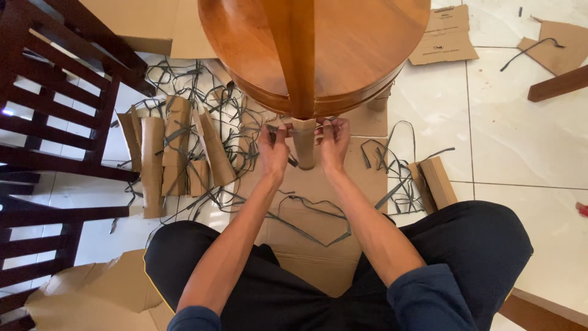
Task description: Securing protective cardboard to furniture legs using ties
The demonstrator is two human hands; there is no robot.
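Both hands at the wrapped table leg.
Left hand and right hand pinch the cardboard sleeve on the leg from either side, steadying it; round tabletop lies tipped, strapping littering the floor.

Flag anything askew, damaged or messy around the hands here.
The round wooden table lies tipped, one leg end still wrapped in cardboard, both hands, left hand and right hand, gripping it. Cut black straps and torn cardboard sleeves litter the tile floor.
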